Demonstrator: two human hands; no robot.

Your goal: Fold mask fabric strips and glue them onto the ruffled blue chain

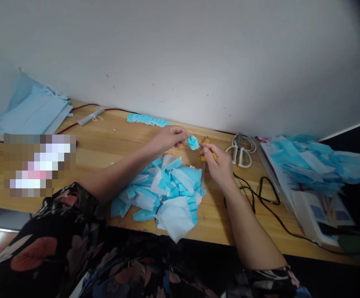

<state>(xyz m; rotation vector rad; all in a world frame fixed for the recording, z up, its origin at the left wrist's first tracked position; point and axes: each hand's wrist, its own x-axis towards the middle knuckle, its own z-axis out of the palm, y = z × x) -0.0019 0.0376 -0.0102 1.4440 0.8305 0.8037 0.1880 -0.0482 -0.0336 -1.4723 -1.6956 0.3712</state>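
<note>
My left hand (174,138) pinches a small ruffled piece of blue mask fabric (193,142) between thumb and fingertips, held above the table. Just to its right, my right hand (219,163) is closed with its fingertips pointing at the piece. Whatever those fingers pinch is too small to make out. Below both hands lies a loose heap of cut blue and white mask fabric (167,186). A yellow-handled tool (205,141) rests behind my right hand, partly hidden by it.
Scissors with white handles (242,157) lie to the right on the wooden table (96,145). A pleated blue strip (149,120) lies by the wall. Flat blue masks (35,109) are stacked far left, more blue fabric (316,159) right. Black cable (279,225) crosses the right side.
</note>
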